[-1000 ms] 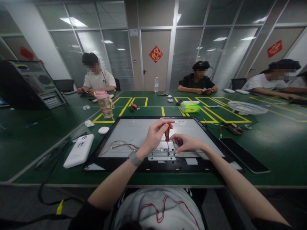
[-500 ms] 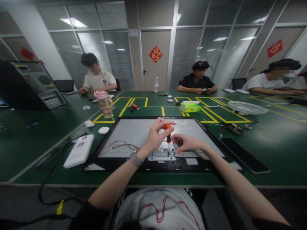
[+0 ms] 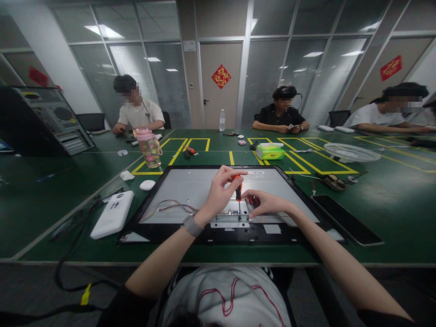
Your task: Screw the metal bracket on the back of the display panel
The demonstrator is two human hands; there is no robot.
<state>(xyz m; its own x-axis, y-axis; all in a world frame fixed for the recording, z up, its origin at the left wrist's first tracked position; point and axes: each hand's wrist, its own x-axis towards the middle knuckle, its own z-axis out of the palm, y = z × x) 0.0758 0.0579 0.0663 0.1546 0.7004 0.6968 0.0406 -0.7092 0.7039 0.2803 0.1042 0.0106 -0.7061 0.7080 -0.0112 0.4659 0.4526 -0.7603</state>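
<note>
My left hand (image 3: pixel 223 188), with a grey-banded watch on its wrist, is closed around the orange-and-black handle of a screwdriver (image 3: pixel 239 193). The screwdriver stands nearly upright, its tip down at a metal bracket (image 3: pixel 223 219) near the front edge of a flat display panel (image 3: pixel 184 186). Just right of the shaft is my right hand (image 3: pixel 267 203), its curved fingers and thumb apart. Its thumb rests at the bracket, and its fingertips are close to the screwdriver; whether they touch it is unclear. Thin wires (image 3: pixel 173 204) lie across the panel's left side.
Left of the panel lie a white power bank (image 3: pixel 114 214) and a white oval case (image 3: pixel 147 185); a pink-lidded bottle (image 3: pixel 149 150) stands beyond. A black phone (image 3: pixel 345 220) lies to the right. Behind are a green tissue pack (image 3: pixel 270 151), a fan grille (image 3: pixel 350 152) and seated people.
The top of the screwdriver handle has shifted slightly left, with small movement in my left hand's fingers. My right hand has stayed almost in the same place.
</note>
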